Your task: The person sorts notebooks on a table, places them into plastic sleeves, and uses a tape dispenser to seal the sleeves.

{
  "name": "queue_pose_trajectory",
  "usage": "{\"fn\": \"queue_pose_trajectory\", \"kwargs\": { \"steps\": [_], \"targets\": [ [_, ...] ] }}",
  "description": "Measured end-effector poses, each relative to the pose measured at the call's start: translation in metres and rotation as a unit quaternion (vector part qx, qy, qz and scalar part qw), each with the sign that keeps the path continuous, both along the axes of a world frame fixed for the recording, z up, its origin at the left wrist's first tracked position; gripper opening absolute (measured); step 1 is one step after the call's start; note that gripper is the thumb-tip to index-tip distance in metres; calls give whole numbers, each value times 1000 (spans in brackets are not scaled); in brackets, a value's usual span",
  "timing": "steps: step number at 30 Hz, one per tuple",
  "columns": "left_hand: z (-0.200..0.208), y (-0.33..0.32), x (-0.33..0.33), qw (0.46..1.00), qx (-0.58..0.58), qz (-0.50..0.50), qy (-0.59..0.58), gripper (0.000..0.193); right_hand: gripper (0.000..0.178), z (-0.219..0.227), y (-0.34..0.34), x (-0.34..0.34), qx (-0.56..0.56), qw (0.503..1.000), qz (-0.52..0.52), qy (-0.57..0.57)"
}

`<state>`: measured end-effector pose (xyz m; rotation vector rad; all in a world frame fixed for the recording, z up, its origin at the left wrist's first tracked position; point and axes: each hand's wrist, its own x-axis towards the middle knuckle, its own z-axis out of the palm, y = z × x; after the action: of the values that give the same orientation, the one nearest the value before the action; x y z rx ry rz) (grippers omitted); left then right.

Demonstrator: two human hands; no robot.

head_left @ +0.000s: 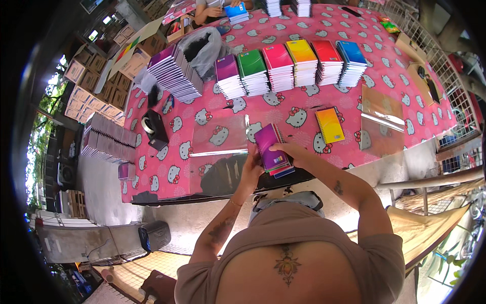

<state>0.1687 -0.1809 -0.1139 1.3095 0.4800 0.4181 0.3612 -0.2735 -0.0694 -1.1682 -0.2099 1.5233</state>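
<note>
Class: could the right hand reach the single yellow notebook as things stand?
Probably yes: the yellow notebook lies near the right hand, with nothing between, though that hand holds the purple notebook.

Left hand (pixel 252 166): fingers (pixel 253 154) pointing forward
Right hand (pixel 293 153): thumb (pixel 277 147) pointing left
Left arm (pixel 221 221): reaching forward
Right arm (pixel 338 181): bent at the elbow (pixel 372 200)

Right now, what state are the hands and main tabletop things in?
Held notebooks: closed, stacked, purple on top.
Left hand: against their left edge.
Right hand: thumb atop them.
Loose yellow notebook: closed, lying flat.
Six notebook stacks: side by side.
Plastic bag: bulging, dark contents showing.
Tape dispenser: unheld.
</note>
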Motion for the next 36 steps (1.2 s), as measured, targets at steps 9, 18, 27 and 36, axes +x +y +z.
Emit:
{"fn": "queue_pose_trajectory", "kwargs": {
  "steps": [9, 18, 27, 36],
  "targets": [
    [68, 0, 12, 814, 565, -80, -109, 92, 63, 0, -38, 18, 28, 996, -45, 78],
    [-46, -7, 42, 980, 173, -20, -94, 96, 103, -28, -38, -24, 260, 891, -129, -350],
    [-29, 5, 51, 976, 195, -84, -45, 112, 86, -55, -37, -18, 227, 865, -153, -420],
    [-4, 4, 48, 971, 216, -104, -13, 108, 90, -39, -49, -1, 204, 859, -64, -466]
  ]
}}
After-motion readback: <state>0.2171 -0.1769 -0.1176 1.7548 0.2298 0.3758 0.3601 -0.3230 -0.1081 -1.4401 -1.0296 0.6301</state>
